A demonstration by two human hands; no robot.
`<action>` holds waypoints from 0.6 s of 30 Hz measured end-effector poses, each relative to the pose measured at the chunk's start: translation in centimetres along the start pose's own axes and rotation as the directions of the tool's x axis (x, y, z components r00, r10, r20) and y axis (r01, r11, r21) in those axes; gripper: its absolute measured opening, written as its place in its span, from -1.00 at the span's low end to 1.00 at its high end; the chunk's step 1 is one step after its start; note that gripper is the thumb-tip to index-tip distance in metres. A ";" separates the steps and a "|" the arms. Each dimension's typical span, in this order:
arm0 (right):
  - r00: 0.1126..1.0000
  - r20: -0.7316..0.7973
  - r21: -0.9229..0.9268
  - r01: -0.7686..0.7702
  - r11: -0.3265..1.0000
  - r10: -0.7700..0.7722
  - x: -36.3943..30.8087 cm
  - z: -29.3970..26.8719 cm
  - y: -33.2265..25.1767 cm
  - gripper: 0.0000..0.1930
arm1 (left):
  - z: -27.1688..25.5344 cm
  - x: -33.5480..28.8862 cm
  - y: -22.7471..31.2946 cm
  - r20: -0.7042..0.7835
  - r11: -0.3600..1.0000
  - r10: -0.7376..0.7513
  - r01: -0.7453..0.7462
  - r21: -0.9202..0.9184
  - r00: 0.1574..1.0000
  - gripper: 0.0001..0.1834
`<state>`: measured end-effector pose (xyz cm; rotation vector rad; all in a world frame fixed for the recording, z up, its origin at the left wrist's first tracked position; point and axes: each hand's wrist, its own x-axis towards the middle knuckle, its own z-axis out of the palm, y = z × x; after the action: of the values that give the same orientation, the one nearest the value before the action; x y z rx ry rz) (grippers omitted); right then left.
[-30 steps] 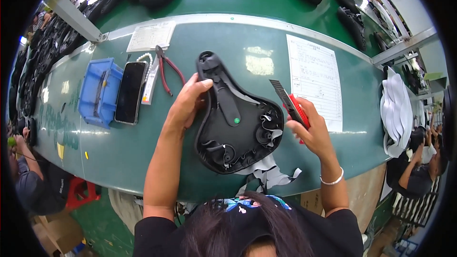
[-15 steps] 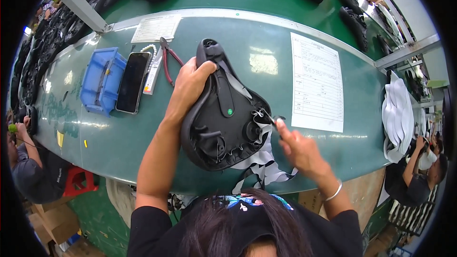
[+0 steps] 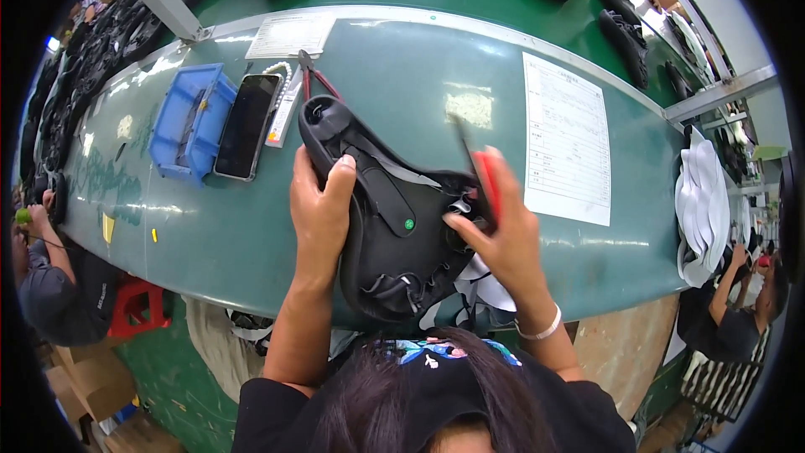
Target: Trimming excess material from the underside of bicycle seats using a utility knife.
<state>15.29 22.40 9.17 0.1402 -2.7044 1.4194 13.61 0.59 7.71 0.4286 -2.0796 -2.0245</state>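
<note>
Head view: black saddle (image 3: 381, 256) underside-up, mid near edge of table (image 3: 243, 243). Left hand (image 3: 323, 214) clamps its narrow neck; right hand (image 3: 507, 243) wraps red cutter (image 3: 489, 180), blurred. Saddle: probably light, stiff shell, soft padding; grip neck or rim.

Saddle (image 3: 387, 243) between phone (image 3: 249, 127) and paper (image 3: 568, 141)

Black saddle (image 3: 387, 245), hollow underside up

Table (image 3: 587, 260): green, glossy.
Left side: blue bin (image 3: 172, 148), black phone (image 3: 249, 126) just beside; red-handled pliers (image 3: 307, 75).
Far edge: small paper (image 3: 289, 35).
Right side: printed sheet (image 3: 568, 143).
Near edge: grey scraps (image 3: 489, 290).
</note>
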 end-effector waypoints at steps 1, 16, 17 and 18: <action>0.986 -0.015 -0.090 0.163 0.982 -0.165 1.1 1.1 1.0 -0.39 | -0.1 -0.3 -0.1 0.000 1.000 0.012 -0.012 -0.003 1.000 -0.61; 0.965 0.241 0.240 0.045 0.970 -0.105 0.0 -2.5 0.2 -0.44 | 5.4 -1.5 -0.2 0.719 0.452 0.339 -0.776 0.441 0.607 -0.83; 0.965 0.243 0.241 0.039 0.970 -0.099 -0.3 -3.6 1.6 -0.44 | 5.2 -1.1 -0.6 0.710 0.485 0.325 -0.755 0.441 0.625 -0.87; 0.963 0.204 0.116 0.155 0.981 -0.176 -0.7 -5.3 3.5 -0.43 | 5.2 -0.7 -0.3 0.722 0.493 0.330 -0.763 0.418 0.609 -0.87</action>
<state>15.76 28.80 9.22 0.5425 -2.7057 1.5695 12.48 5.67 7.21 -0.8404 -2.7613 -0.9144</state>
